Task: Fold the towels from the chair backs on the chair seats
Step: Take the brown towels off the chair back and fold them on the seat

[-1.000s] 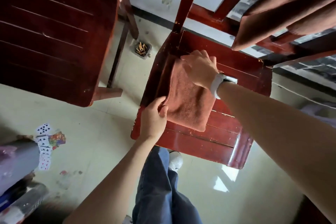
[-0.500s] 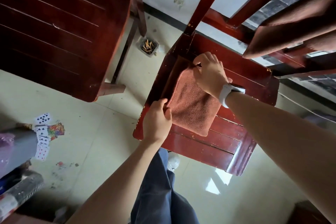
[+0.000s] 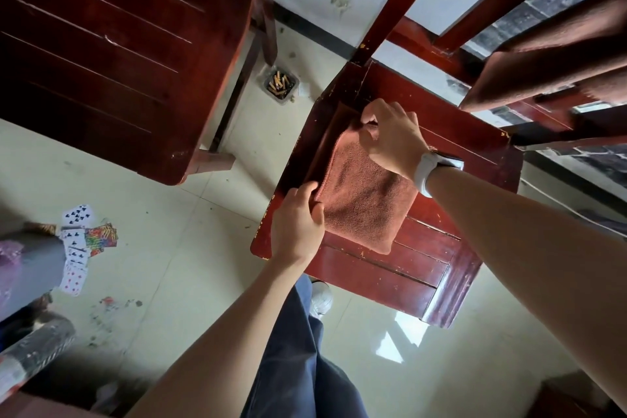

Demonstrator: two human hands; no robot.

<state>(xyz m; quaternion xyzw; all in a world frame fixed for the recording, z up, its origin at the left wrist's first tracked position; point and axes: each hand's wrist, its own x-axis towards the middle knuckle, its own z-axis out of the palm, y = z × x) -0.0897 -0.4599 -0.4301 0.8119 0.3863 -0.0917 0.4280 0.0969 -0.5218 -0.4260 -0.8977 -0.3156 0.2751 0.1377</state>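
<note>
A folded rust-brown towel (image 3: 363,200) lies flat on the red wooden chair seat (image 3: 400,268). My left hand (image 3: 297,224) grips the towel's near-left corner with the thumb on top. My right hand (image 3: 390,136), with a white watch on its wrist, pinches the towel's far corner near the chair's back post. Another brown towel (image 3: 549,58) hangs over the chair back at the upper right.
A second dark red chair seat (image 3: 112,44) stands at the upper left. Between the chairs a small ashtray (image 3: 280,83) with butts sits on the tiled floor. Playing cards (image 3: 79,241) lie scattered at the left. My leg and shoe are below the chair.
My right hand slid from the towel's middle to its far corner and now pinches it. My left hand keeps hold of the near-left corner. The view shifted slightly.
</note>
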